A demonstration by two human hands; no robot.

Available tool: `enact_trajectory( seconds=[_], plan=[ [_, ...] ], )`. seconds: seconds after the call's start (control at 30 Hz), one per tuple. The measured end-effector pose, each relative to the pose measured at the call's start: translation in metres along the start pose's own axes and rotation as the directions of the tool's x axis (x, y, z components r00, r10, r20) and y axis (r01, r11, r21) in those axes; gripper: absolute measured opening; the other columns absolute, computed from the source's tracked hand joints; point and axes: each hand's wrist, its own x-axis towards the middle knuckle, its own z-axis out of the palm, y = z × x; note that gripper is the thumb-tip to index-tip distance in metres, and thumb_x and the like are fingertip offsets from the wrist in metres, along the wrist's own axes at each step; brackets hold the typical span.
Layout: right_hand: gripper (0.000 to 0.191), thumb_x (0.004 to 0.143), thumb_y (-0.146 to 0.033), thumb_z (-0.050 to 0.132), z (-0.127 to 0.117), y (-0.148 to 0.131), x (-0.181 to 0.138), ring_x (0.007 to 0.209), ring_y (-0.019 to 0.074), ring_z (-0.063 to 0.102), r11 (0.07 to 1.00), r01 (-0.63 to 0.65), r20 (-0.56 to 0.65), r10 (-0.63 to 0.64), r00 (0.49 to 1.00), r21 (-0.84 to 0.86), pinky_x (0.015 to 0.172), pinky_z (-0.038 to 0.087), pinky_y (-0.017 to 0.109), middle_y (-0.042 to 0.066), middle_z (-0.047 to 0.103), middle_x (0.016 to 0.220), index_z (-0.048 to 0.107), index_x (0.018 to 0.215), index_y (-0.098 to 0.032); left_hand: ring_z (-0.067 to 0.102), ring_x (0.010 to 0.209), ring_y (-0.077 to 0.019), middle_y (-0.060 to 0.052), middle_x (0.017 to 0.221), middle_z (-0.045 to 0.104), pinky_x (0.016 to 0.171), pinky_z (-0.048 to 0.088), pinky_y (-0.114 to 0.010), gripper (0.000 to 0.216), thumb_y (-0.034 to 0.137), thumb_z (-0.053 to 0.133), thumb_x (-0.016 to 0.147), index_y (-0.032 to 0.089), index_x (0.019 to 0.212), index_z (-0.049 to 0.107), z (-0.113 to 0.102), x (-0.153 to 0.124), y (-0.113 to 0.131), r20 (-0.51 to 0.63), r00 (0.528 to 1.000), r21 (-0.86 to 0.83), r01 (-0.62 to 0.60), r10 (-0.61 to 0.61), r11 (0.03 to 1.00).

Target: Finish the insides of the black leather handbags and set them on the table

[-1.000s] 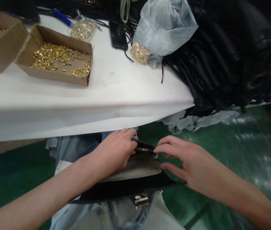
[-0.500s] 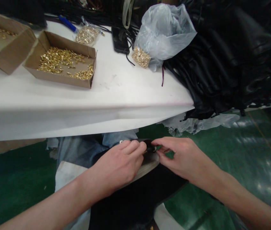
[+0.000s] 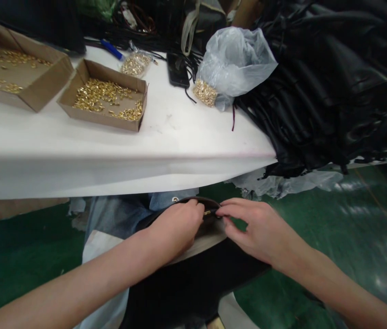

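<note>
A black bag [image 3: 193, 283] with a pale lining [image 3: 210, 238] lies across the person's lap, its mouth facing up. My left hand [image 3: 178, 228] reaches into that mouth with its fingers curled closed; what they grip is hidden behind the hand. A small gold metal piece [image 3: 207, 212] shows on the dark inner edge, just right of those fingertips. At the right end of the mouth, my right hand [image 3: 257, 224] pinches the bag's edge between thumb and fingers. A small round metal fitting [image 3: 175, 199] sits on the far rim.
On the white table [image 3: 186, 137] stand two cardboard trays, a nearer one [image 3: 104, 119] and a left one [image 3: 43, 93], holding small gold hardware. Behind are a bag of gold pieces [image 3: 135, 65], a phone [image 3: 177, 71] and a plastic bag [image 3: 234, 59]. Black material [image 3: 316, 91] is piled right.
My left hand has moved slightly left and deeper into the bag's mouth, which gapes wider and shows the gold piece. The right hand keeps its pinch. The camera view has shifted a little.
</note>
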Motion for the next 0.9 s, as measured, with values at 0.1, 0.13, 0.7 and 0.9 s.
enact_trajectory(
  seconds=[0.1, 0.13, 0.7, 0.9],
  plan=[
    [0.029, 0.094, -0.017, 0.076, -0.004, -0.003, -0.007, 0.094, 0.0282, 0.084, 0.994, -0.077, 0.122, 0.085, 0.989, -0.073, 0.088, 0.066, 0.04, 0.005, 0.087, 0.112, 0.085, 0.12, -0.024, 0.076, 0.104, -0.0311, -0.017, 0.116, 0.077, 0.094, 0.061, -0.042, 0.02, 0.013, 0.053, 0.108, 0.011, 0.119, 0.07, -0.004, 0.0, -0.004, -0.025, 1.0, -0.145, -0.003, -0.001, 0.989],
    [0.033, 0.093, -0.014, 0.075, -0.005, -0.004, -0.007, 0.093, 0.0275, 0.084, 0.993, -0.094, 0.136, 0.103, 0.985, -0.071, 0.086, 0.066, 0.038, 0.005, 0.088, 0.111, 0.084, 0.122, -0.025, 0.075, 0.105, -0.03, -0.016, 0.116, 0.077, 0.095, 0.059, -0.041, 0.02, 0.013, 0.052, 0.108, 0.012, 0.118, 0.07, -0.005, -0.002, -0.005, -0.043, 0.999, -0.216, 0.003, -0.013, 0.976],
    [0.037, 0.092, -0.007, 0.066, -0.02, -0.02, 0.055, 0.071, 0.0175, 0.078, 0.999, -0.018, 0.158, 0.01, 0.987, 0.049, 0.07, 0.053, 0.027, -0.001, 0.086, 0.085, 0.089, 0.116, -0.022, 0.068, 0.094, -0.022, -0.003, 0.103, 0.075, 0.085, 0.051, -0.033, 0.03, 0.007, 0.052, 0.091, 0.021, 0.11, 0.07, -0.007, -0.043, -0.029, -0.098, 0.986, -0.679, 0.033, -0.135, 0.734],
    [0.045, 0.096, -0.009, 0.062, -0.022, -0.031, 0.066, 0.075, 0.0187, 0.077, 0.999, 0.025, 0.251, -0.032, 0.968, 0.031, 0.072, 0.051, 0.026, 0.002, 0.084, 0.089, 0.081, 0.134, -0.02, 0.073, 0.12, -0.0314, -0.008, 0.133, 0.079, 0.106, 0.054, -0.042, 0.037, 0.022, 0.065, 0.093, 0.024, 0.129, 0.072, -0.02, -0.037, -0.025, -0.1, 0.992, -0.602, -0.002, -0.072, 0.799]
  ],
)
